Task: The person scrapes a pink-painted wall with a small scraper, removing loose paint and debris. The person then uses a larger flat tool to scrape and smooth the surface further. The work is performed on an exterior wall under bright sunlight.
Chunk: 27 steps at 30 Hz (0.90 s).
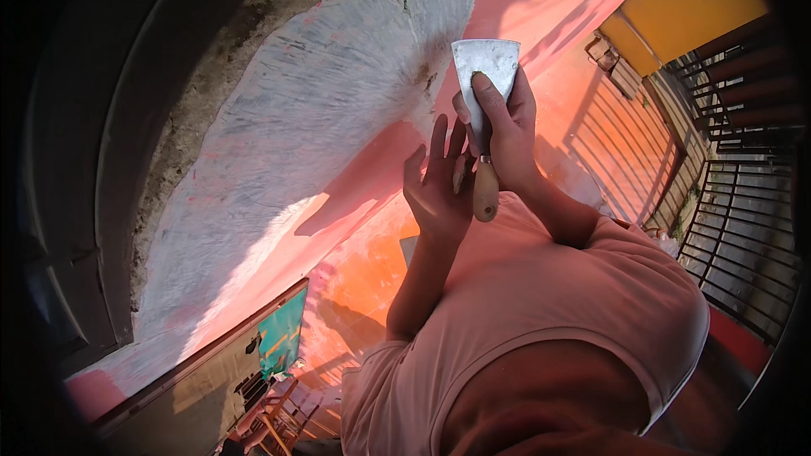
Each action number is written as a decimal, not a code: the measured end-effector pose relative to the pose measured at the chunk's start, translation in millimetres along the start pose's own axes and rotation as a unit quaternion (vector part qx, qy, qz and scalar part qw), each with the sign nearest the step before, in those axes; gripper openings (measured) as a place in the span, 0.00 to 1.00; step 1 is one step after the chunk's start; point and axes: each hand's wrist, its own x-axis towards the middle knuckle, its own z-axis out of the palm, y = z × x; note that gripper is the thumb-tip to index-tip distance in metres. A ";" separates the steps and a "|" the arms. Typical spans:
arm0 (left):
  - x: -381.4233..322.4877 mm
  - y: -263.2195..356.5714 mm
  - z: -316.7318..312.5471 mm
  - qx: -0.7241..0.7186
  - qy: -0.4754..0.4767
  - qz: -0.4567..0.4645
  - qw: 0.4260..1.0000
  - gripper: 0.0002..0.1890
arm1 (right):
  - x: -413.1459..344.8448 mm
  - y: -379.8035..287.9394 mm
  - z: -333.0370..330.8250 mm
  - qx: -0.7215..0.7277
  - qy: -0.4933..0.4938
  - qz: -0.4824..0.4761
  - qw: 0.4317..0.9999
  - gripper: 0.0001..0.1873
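My right hand (pixel 507 126) holds a putty knife (pixel 486 66) upright. Its wide metal blade points up, with my thumb pressed flat on the blade's face. The wooden handle (pixel 486 190) hangs below the fingers. Just left of the handle, my left hand (pixel 440 187) is raised, palm towards me and fingers spread, with a pale smear or bit of material on one finger. Whether it touches the handle is unclear. Behind both hands is a pink wall (pixel 386 158) with a large whitish-grey coated patch (pixel 298 101), streaked and rough at its edge.
Bare, crumbling masonry (pixel 184 120) borders the patch beside a dark curved frame (pixel 127 76). A grey flat object (pixel 408 248) is partly behind my left forearm. Wooden chairs (pixel 279 418) and a green sheet (pixel 282 332) are lower left. A metal barred gate (pixel 741 221) stands at right, beyond the orange floor.
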 end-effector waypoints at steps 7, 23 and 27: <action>-4.6 -16.9 -9.3 -0.095 -0.049 -0.223 0.969 0.19 | -5.3 -3.5 -3.5 -0.045 -0.019 -0.004 0.999 0.14; -6.1 -2.7 8.1 0.041 -0.020 -0.077 0.996 0.27 | 29.3 5.6 10.5 -0.010 -0.005 -0.026 1.000 0.14; -4.0 3.7 11.4 0.108 -0.026 -0.040 0.993 0.27 | 33.3 0.1 20.3 0.007 -0.016 -0.025 1.000 0.13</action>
